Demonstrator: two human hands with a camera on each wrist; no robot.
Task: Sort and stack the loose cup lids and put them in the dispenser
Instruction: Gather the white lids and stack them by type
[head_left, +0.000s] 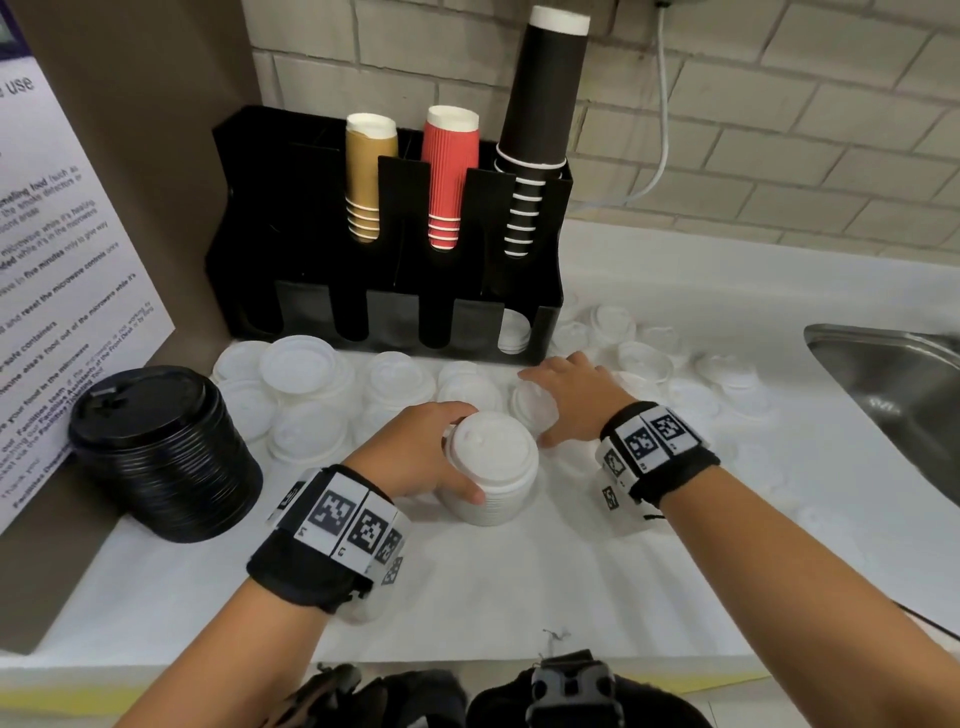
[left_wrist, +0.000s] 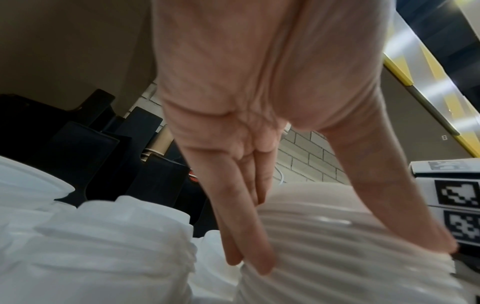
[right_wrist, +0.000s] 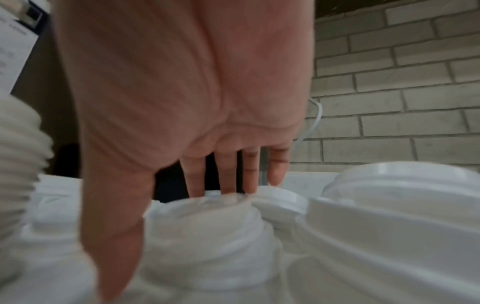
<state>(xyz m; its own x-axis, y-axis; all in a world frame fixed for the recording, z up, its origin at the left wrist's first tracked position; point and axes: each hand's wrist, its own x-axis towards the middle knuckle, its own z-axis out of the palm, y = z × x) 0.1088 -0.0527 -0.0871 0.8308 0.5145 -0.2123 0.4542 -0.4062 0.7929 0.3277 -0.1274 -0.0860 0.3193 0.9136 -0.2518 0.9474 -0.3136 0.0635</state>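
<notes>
A ribbed stack of white lids (head_left: 498, 467) (left_wrist: 350, 277) stands mid-counter. My left hand (head_left: 467, 457) (left_wrist: 345, 236) grips it, fingers on the far side and thumb on the near side. Just right of it lies a loose white lid (head_left: 527, 410) (right_wrist: 213, 236). My right hand (head_left: 540, 405) (right_wrist: 172, 238) spans this lid with straight, spread fingers touching its far rim and the thumb down on the near side. The black dispenser (head_left: 384, 234) stands behind, with a few white lids (head_left: 514, 332) in its right front slot. More loose white lids (head_left: 301, 374) cover the counter in front of it.
A tall stack of black lids (head_left: 166, 457) stands at the left by a poster. Brown (head_left: 366, 176), red (head_left: 447, 176) and black (head_left: 545, 104) cups fill the dispenser's top slots. More white lids (head_left: 644, 358) lie to the right, before a steel sink (head_left: 893, 395).
</notes>
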